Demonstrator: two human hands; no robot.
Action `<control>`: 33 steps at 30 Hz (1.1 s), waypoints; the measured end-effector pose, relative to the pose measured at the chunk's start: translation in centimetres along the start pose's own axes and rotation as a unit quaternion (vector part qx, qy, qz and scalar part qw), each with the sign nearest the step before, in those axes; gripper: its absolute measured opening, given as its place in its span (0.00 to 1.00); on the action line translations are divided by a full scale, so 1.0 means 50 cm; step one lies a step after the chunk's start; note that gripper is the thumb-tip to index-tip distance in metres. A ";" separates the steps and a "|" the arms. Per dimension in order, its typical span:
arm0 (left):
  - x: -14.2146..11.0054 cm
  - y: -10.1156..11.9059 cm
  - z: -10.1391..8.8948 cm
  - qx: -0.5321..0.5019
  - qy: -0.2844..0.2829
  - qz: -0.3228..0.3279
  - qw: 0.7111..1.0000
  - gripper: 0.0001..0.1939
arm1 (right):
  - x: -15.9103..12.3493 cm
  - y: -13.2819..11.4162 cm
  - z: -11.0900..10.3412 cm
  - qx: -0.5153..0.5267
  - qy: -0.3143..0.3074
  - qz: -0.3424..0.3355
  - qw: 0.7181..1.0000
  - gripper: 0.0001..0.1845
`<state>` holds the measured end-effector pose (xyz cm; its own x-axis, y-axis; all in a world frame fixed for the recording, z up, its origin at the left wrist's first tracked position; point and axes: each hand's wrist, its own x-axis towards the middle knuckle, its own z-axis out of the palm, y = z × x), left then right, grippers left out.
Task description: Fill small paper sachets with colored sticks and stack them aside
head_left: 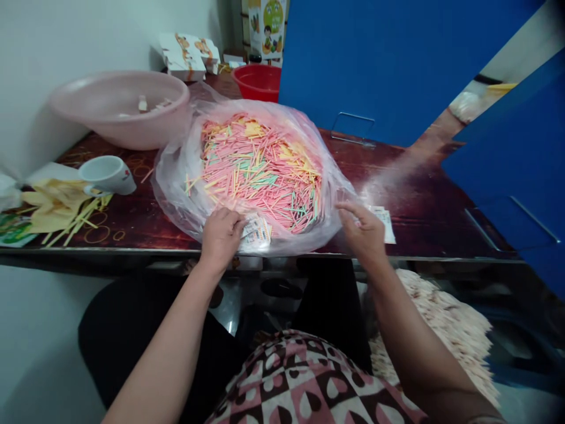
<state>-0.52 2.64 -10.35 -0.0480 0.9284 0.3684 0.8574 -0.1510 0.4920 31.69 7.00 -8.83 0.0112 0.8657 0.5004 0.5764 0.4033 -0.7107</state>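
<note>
A large clear plastic bag [176, 182] lies wide open on the table, full of thin pink, yellow and green sticks [260, 171]. At the bag's near edge, my left hand [222, 234] is closed on a few small printed paper slips [256, 231], which fan out to its right over the plastic. By the bag's right side is my right hand [364, 232], its thumb and index finger close together and the other fingers curled. A bit of pink shows within it, too small to name. Partly behind that hand, a white printed slip [385, 224] lies on the table.
Left of the bag stand a pink basin [128, 121] and a white mug [107, 175], with yellow strips [77, 221] and rubber bands nearby. A red basin [258, 82] and boxes [188, 56] are behind. Blue panels [362, 65] rise at right. A pale pile [441, 330] sits below the table.
</note>
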 end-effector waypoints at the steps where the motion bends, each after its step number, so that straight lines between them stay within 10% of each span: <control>1: -0.002 0.011 -0.005 0.008 0.020 0.007 1.000 0.08 | -0.001 -0.032 0.023 0.054 -0.036 0.010 0.998 0.15; 8: 0.001 0.103 -0.020 -0.078 0.081 0.092 0.989 0.08 | 0.018 -0.148 0.129 0.261 -0.251 0.107 0.926 0.21; 15: 0.047 0.127 0.004 -0.413 0.004 -0.097 0.905 0.20 | 0.061 -0.132 0.102 0.293 -0.228 0.120 0.921 0.21; 19: 0.071 0.137 0.013 -0.499 -0.023 -0.120 0.858 0.10 | 0.083 -0.129 0.096 0.271 -0.244 0.077 0.928 0.22; 27: 0.058 0.156 0.016 -0.367 -0.060 -0.087 0.924 0.09 | 0.100 -0.085 0.097 0.184 -0.259 0.000 0.948 0.31; 33: 0.027 0.172 0.033 -0.186 -0.162 0.104 0.963 0.07 | 0.098 0.026 0.070 -0.006 -0.307 -0.141 0.941 0.09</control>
<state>7.63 3.15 -6.90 0.3196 0.9127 0.2544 0.5851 -0.4013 0.7047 29.64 12.79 -9.04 -0.6156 0.7346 0.2852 0.4957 0.6423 -0.5846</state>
